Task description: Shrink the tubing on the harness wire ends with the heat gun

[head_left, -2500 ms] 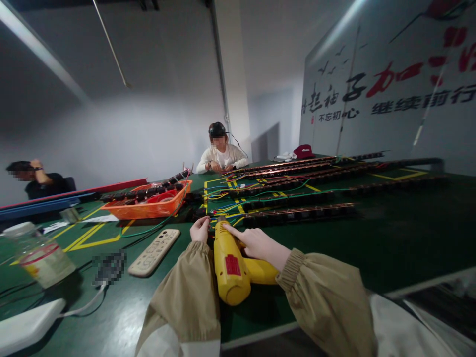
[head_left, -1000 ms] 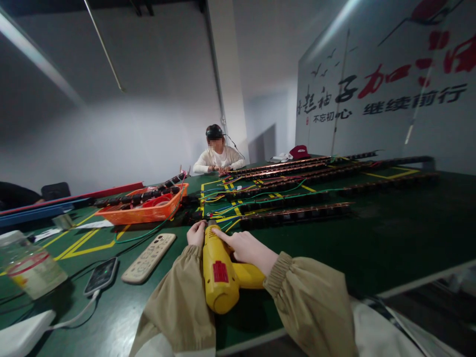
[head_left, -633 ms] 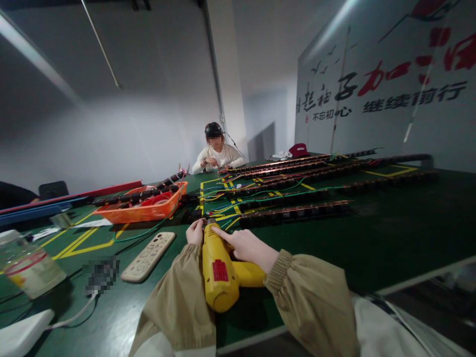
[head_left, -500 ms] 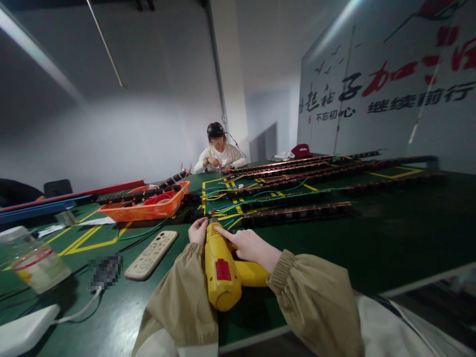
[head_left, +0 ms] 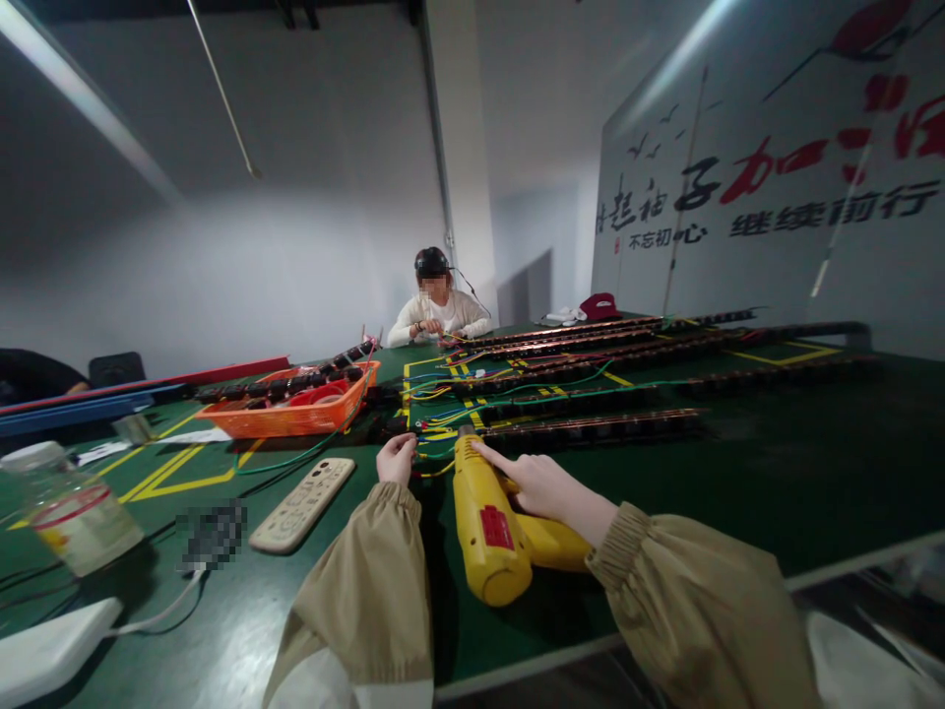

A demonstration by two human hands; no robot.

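At the green table [head_left: 243, 620], the right hand [head_left: 540, 487] grips the yellow heat gun [head_left: 478, 502], apart from the left hand [head_left: 397, 460], which seems to pinch coloured wires [head_left: 437, 456]. Work looks unfinished: more wires [head_left: 432, 394] lie beyond; which are done, I cannot tell.

We are looking at a heat gun [head_left: 483, 522] whose smooth plastic body is showing a soft sheen, its nozzle [head_left: 467, 430] looking like dull metal. Wires [head_left: 437, 456] are appearing plastic-coated. Our sleeves [head_left: 361, 581] are creasing in matt tan cloth. The green desk [head_left: 228, 630] is gleaming, smooth and glossy. We are also seeing a perforated plastic basket [head_left: 281, 423], a clear plastic bottle [head_left: 89, 532] and copper-coloured metallic lines glinting along a dark bar [head_left: 605, 425].
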